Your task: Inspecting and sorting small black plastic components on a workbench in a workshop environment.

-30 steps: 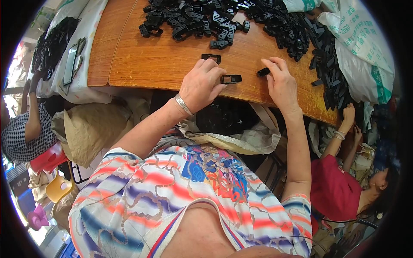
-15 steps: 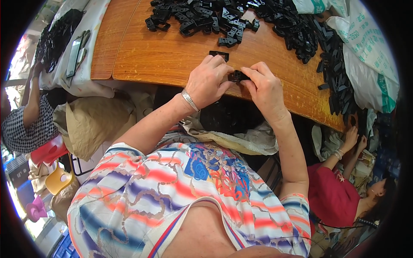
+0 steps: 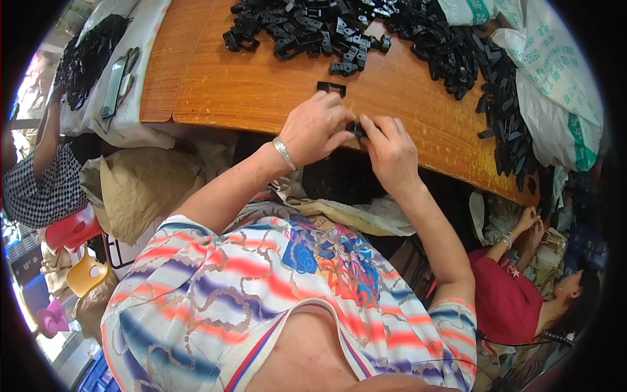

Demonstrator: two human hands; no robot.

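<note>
A small black part (image 3: 354,128) is sitting between the fingertips of both hands, at the near edge of the wooden worktop (image 3: 248,85). The left hand (image 3: 318,126) is pinching it from one side and the right hand (image 3: 392,149) from the other; each grip is closing on it, presumably because opposed pinches are steadying so small an object. The fingers are hiding most of it, so whether it is one piece or two cannot be told. A black frame-shaped part (image 3: 331,85) is lying just beyond the left hand, apparently within easy reach; contact cannot be confirmed. Farther out, a heap of black housings (image 3: 307,29) is covering the far middle, while narrow black strips (image 3: 509,117) are lying toward the right, seemingly being grouped by shape. A white bag (image 3: 562,98) is bordering the strips. Below the edge, an open sack (image 3: 353,215) is sitting before the person, plausibly being placed there for convenience.
</note>
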